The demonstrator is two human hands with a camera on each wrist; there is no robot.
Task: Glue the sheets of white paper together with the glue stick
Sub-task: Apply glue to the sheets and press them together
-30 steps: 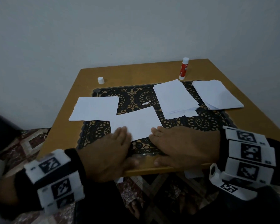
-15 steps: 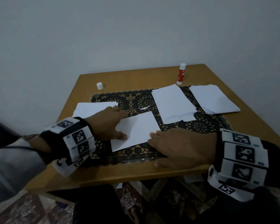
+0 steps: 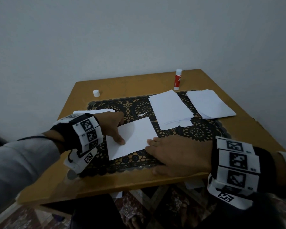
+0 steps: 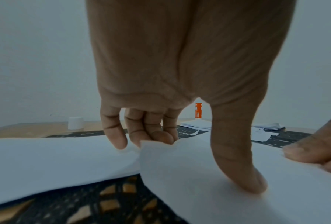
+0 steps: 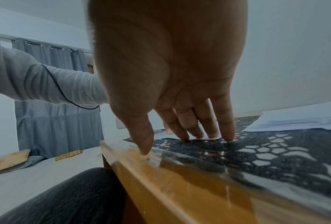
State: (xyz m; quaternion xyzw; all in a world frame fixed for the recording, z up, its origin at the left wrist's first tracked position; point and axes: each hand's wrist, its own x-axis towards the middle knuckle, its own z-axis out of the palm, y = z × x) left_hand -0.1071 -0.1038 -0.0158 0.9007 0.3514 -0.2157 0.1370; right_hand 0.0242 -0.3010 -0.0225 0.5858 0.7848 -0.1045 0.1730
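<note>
A white sheet (image 3: 135,138) lies on the black lace mat (image 3: 196,133) in the middle of the table. My left hand (image 3: 119,131) grips its far left corner: the thumb (image 4: 245,178) presses on top and the curled fingers (image 4: 155,134) sit behind the lifted corner of the sheet (image 4: 180,174). My right hand (image 3: 155,146) lies flat, its fingertips (image 5: 212,134) on the sheet's right edge. The red and white glue stick (image 3: 177,79) stands uncapped at the back of the table, far from both hands. Another white sheet (image 3: 92,111) lies partly hidden behind my left wrist.
Two stacks of white paper (image 3: 170,109) (image 3: 208,104) lie on the right half of the mat. The white cap (image 3: 96,93) stands at the back left of the wooden table (image 3: 139,180). A small paper scrap (image 3: 140,114) lies on the mat.
My left hand left the sheet's near edge, moved up its left side and curled at the far left corner. The right hand stayed flat on the right edge.
</note>
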